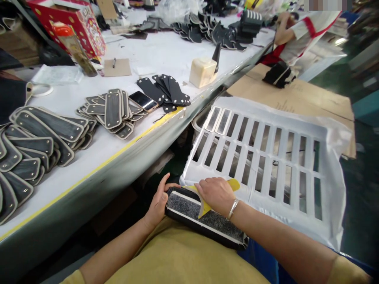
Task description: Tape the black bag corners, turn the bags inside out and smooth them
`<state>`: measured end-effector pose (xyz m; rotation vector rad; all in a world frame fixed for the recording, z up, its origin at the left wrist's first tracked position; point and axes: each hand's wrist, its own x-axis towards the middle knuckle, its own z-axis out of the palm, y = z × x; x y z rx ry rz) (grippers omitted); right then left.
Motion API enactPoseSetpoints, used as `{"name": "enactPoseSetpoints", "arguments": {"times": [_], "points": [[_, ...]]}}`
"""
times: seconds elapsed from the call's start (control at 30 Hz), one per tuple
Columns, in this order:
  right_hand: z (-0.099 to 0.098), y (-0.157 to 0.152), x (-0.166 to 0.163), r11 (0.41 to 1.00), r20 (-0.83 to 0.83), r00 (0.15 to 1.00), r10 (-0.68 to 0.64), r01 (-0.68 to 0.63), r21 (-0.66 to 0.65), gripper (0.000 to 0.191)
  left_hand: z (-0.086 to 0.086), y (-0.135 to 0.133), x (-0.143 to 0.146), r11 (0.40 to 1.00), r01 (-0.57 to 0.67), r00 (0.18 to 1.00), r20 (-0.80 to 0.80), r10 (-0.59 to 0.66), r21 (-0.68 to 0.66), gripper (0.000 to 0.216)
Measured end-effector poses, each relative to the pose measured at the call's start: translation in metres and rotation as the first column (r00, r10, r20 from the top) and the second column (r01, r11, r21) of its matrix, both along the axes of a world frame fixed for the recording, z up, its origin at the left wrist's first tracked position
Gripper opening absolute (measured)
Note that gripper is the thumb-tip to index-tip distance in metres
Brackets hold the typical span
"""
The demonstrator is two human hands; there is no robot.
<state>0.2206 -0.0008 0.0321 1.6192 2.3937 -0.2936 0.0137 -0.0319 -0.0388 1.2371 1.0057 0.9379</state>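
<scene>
My left hand [158,203] grips the left end of a long black padded piece [183,207] in front of my body, thumb on its upper face. That piece has a speckled grey face, pale strips along its long edges and a black rim. My right hand [217,193] pinches a yellow strip [204,210], pale on one side, which curls up off the grey face. The strip's far end [234,184] sticks out beyond my knuckles. Part of the padded piece is hidden under my right hand and wrist.
A white slotted frame [333,189] stands right, with two small panels at its upper left. Piled black panels [47,124], a phone [143,100], black strips [171,88] and a cream block [203,71] lie on the table. A person [304,39] sits beyond cardboard [319,102].
</scene>
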Motion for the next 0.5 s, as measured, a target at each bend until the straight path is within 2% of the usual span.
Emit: {"name": "enactPoseSetpoints", "arguments": {"times": [0.33, 0.5], "points": [[-0.002, 0.014, -0.012, 0.994, -0.055, 0.992, 0.11, -0.11, 0.006, 0.048, -0.004, -0.003, 0.004, 0.989, -0.119, 0.993, 0.016, 0.121, -0.086, 0.061], [-0.006, 0.007, -0.025, 0.999, -0.081, 0.996, 0.033, -0.034, -0.009, 0.051, -0.001, -0.005, 0.007, 0.982, -0.158, 0.984, 0.067, 0.165, -0.101, 0.059]]}}
